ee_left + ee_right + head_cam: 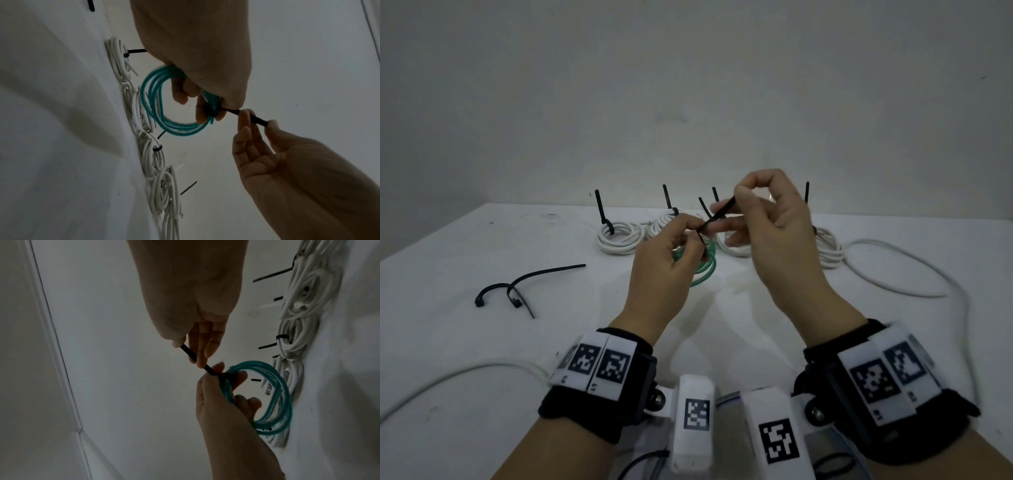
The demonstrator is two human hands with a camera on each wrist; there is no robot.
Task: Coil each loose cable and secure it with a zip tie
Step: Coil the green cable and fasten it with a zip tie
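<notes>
A green coiled cable (704,265) (156,104) (275,395) hangs above the white table (465,246). My left hand (671,253) (203,112) (224,384) grips the coil where a black zip tie (717,216) (246,116) (195,358) loops round it. My right hand (736,202) (257,120) (185,344) pinches the tie's tail between thumb and fingers, and the tail runs taut from the coil. The tie's head (210,112) (223,375) sits against the green strands.
Several white coils (619,234) (152,157) (296,337) bound with black ties lie in a row at the back. Two loose black zip ties (517,291) lie at the left. Loose white cable (893,270) trails on the right, more (448,380) at the front left.
</notes>
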